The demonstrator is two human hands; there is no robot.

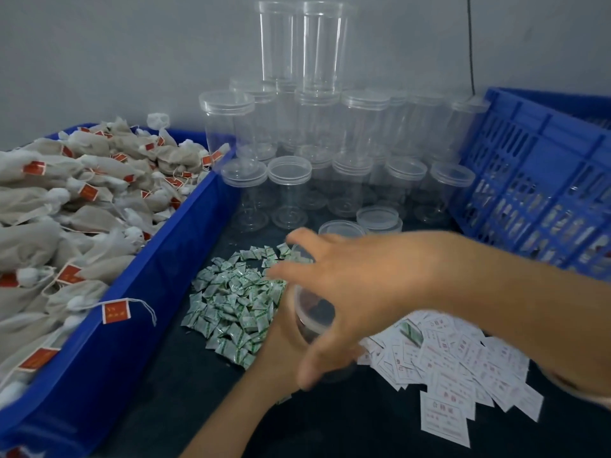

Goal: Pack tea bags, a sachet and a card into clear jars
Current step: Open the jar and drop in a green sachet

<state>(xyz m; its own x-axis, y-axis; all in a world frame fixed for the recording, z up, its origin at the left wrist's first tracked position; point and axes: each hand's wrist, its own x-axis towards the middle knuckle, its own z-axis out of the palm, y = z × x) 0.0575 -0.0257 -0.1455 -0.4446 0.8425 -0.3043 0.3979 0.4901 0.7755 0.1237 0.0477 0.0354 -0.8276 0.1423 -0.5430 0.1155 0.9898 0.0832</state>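
My left hand [276, 350] grips a clear jar [314, 314] tilted over the dark table, its open rim facing up and to the right. My right hand [350, 289] reaches in from the right and hovers over the jar's mouth, palm down, fingers spread and blurred. A curved clear edge shows by its fingertips, and I cannot tell whether it holds that. Green-and-white sachets [231, 302] lie in a heap just left of the jar. White cards with red print [456, 368] are scattered to its right. Beige tea bags with red tags [66, 206] fill the blue bin [158, 269] on the left.
Several lidded clear jars [317, 153] are stacked against the grey wall at the back. Loose clear lids [378, 216] lie in front of them. A blue slatted crate [535, 180] leans at the right. A black cable [471, 44] hangs down the wall.
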